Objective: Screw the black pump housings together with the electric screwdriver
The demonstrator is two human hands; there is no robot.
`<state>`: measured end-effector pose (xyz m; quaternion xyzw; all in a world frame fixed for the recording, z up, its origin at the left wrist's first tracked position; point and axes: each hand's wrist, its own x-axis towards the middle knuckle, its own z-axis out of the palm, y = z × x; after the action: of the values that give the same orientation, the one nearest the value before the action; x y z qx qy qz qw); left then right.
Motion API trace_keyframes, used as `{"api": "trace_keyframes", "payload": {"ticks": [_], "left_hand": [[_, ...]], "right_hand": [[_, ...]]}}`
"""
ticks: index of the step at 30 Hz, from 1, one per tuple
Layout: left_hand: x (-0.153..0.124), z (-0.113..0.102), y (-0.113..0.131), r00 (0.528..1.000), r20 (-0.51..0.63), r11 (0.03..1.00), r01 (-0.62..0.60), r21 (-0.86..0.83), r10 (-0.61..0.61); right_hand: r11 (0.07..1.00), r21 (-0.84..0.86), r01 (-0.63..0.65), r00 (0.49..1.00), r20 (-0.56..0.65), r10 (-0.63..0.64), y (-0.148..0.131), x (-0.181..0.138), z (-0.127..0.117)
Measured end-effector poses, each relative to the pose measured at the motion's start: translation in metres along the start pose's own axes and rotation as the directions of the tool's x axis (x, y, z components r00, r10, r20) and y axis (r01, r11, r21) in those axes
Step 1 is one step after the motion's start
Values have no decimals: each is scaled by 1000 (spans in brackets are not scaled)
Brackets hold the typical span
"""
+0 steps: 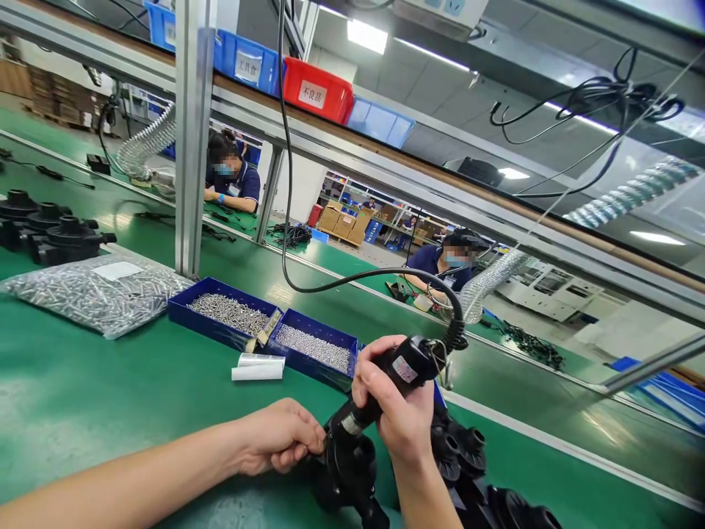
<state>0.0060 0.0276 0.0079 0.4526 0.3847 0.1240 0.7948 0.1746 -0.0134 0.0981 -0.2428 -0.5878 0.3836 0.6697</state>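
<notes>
My right hand (402,404) is wrapped round a black electric screwdriver (385,378), which slants down to the left with its cable leaving the top end. Its lower end is at a black plastic pump housing (349,470) on the green bench. My left hand (283,437) is closed in a pinch at the housing's left side, close to the tool's tip; what lies between its fingertips is hidden. Beyond the hands, a blue tray (223,338) holds longer screws, and another blue tray (316,367) holds small bright metal pieces.
A clear bag of metal parts (104,294) lies at left, before several black housings (55,228). More black housings (463,455) stand right of my right hand. A white roll (258,366) lies by the trays. The screwdriver cable (352,279) loops overhead near a metal post (192,147). Two co-workers sit opposite.
</notes>
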Motion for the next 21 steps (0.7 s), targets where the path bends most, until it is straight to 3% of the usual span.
{"api": "trace_keyframes", "payload": {"ticks": [4, 8, 12, 21], "left_hand": [[1, -1, -2, 1000, 10, 1000, -14, -18, 14], [1, -1, -3, 1000, -4, 1000, -17, 6, 17], [-1, 0, -3, 998, -36, 996, -56, 73, 59], [-6, 1, 0, 996, -26, 983, -80, 163, 85]], "right_hand": [[994, 106, -26, 982, 191, 5, 5, 2, -6], [975, 219, 28, 1000, 5, -30, 8, 2, -2], [946, 323, 20, 1000, -19, -15, 6, 2, 7], [993, 112, 31, 999, -43, -27, 7, 4, 16]]}}
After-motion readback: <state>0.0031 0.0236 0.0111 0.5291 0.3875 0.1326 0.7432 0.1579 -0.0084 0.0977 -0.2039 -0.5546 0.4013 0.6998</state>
